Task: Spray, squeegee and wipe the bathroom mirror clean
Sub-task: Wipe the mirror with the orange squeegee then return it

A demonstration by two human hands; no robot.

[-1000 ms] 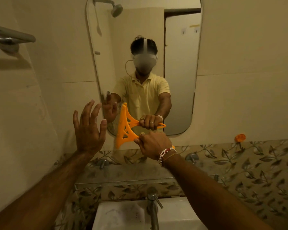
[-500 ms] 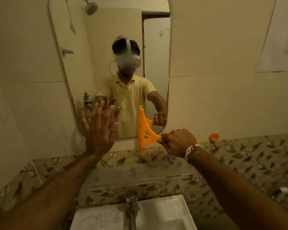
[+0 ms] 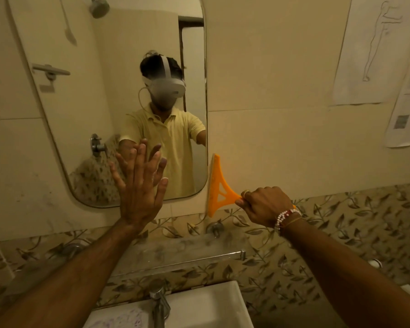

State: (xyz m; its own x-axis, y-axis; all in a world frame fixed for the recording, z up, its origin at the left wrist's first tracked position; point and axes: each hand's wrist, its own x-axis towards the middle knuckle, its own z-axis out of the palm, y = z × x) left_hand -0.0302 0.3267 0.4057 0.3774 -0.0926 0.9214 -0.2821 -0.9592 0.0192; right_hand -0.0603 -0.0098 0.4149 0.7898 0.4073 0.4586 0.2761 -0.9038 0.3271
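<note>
Gripping the squeegee [image 3: 217, 188] by its handle, my right hand [image 3: 265, 205] has its fingers clamped tight around it, and the blade stands upright just past the right edge of the mirror [image 3: 85, 95], against the wall tile rather than the glass. My left hand [image 3: 139, 185] is empty, fingers apart and flat, raised at the lower part of the mirror; whether the palm presses the glass or only hovers near it I cannot tell. The mirror hangs on the wall above a glass shelf [image 3: 175, 254], with the tap [image 3: 160, 301] and sink [image 3: 213, 304] below. I judge the squeegee step to be in hand, with this pass run off the right edge. The glass looks fairly clear across the middle, though the dim light hides streaks or wet patches, so I cannot say how much of it has been covered. No spray bottle and no cloth are in sight, so I cannot judge the spraying from here, and the final wipe looks not yet done. What seems left is any remaining squeegee passes, then wiping the glass and its edges dry.
</note>
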